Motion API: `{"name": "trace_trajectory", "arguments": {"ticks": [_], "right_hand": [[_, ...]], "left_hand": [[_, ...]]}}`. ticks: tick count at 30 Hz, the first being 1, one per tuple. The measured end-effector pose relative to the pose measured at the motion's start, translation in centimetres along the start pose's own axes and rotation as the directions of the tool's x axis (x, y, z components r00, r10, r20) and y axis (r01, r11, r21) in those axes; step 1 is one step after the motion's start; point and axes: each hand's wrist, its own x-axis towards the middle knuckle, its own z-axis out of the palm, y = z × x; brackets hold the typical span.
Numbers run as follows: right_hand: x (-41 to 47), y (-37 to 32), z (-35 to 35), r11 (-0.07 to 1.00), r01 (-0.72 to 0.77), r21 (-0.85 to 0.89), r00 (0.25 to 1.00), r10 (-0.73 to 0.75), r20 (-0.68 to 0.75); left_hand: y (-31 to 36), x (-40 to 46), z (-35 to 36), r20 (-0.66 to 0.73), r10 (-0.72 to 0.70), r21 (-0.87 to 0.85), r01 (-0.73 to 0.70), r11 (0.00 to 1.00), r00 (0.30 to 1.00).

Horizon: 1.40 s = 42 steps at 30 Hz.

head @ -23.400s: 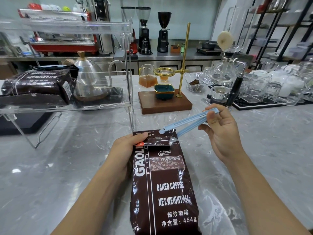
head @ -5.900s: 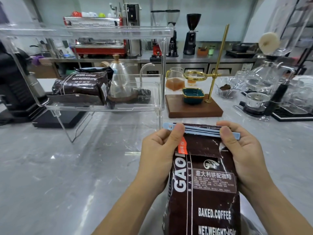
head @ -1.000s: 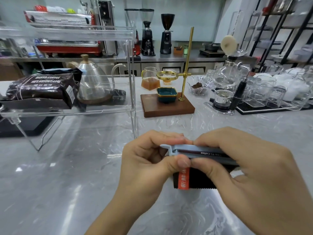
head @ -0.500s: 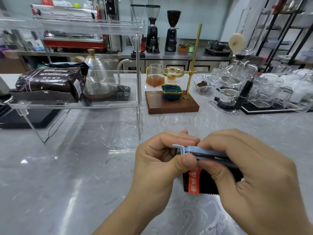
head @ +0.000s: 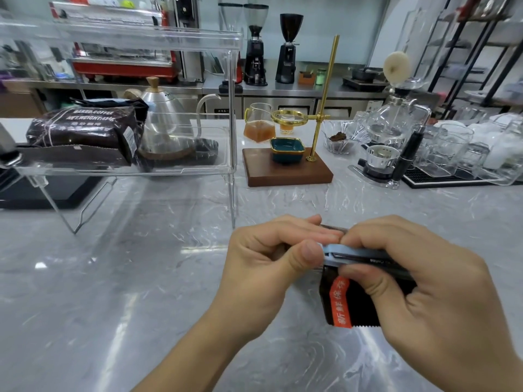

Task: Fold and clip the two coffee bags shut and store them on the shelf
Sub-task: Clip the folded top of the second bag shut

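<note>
coffee bag point(head: 358, 304) top sits pinched between both my hands, low over the grey marble counter point(head: 141, 278), with the pale blue sealing clip point(head: 356, 254) lying across its folded edge. my left hand point(head: 263, 267) closes on the clip's left end, thumb pressed against its tip and fingers curled over the back of the fold. my right hand point(head: 430, 295) wraps the rest of the clip, thumb underneath on the dark foil and fingers over the top, hiding most of the bar. below the clip hangs a flap of dark bag with an orange strip of printed characters and a serrated lower edge. the rest of this bag is hidden behind my hands.

further out to the left, the second coffee bag point(head: 85, 131) lies on its side on the lower tier of the clear acrylic shelf point(head: 232, 123). a steel gooseneck kettle point(head: 167, 123) shows through the shelf just beside it. right of the shelf stands a wooden base point(head: 285, 174) with a brass pour-over stand point(head: 325, 97) and a teal dish point(head: 287, 149).
</note>
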Motion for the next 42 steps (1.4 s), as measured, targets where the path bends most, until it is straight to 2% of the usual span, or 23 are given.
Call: {"name": "trace_trajectory", "arguments": {"ticks": [10,17,22,26,30,34,40,42], "right_hand": [[0.2,0.4,0.4,0.996,0.091,0.012,0.994,-0.092,0.066],[0.7,0.6,0.4,0.999,0.014,0.036,0.997,-0.017,0.076],[1.3,1.1,-0.3,1.0,0.003,0.025,0.997,-0.005,0.081],[1.7,1.2,-0.5,1.0,0.015,0.027,0.997,-0.017,0.077],[3.2,0.8,-1.4,1.0,0.022,0.022,0.996,-0.024,0.086],[6.2,-0.1,-1.8,0.998,0.001,0.066,0.991,-0.01,0.133],[10.3,0.3,-1.0,0.995,-0.088,0.055,0.953,0.067,0.296],[11.2,0.8,-1.6,0.997,-0.069,0.025,0.965,0.061,0.255]], "left_hand": [[-0.5,-0.2,0.0,-0.014,-0.02,-0.109,0.018,0.994,1.0],[-0.1,0.1,0.1,-0.063,-0.079,-0.014,0.078,0.997,0.995],[0.0,0.6,0.0,-0.018,-0.121,-0.027,0.121,0.992,0.992],[-0.2,0.5,-0.3,0.042,-0.06,0.148,0.053,0.988,0.997],[-0.2,0.5,-0.4,0.167,-0.057,0.382,-0.011,0.924,0.984],[-1.3,0.4,-1.1,0.059,-0.114,0.515,0.067,0.855,0.992],[-1.4,0.2,-1.3,-0.085,-0.223,0.444,0.237,0.864,0.971],[-1.2,0.2,-1.5,-0.112,-0.273,0.406,0.295,0.865,0.956]]}}
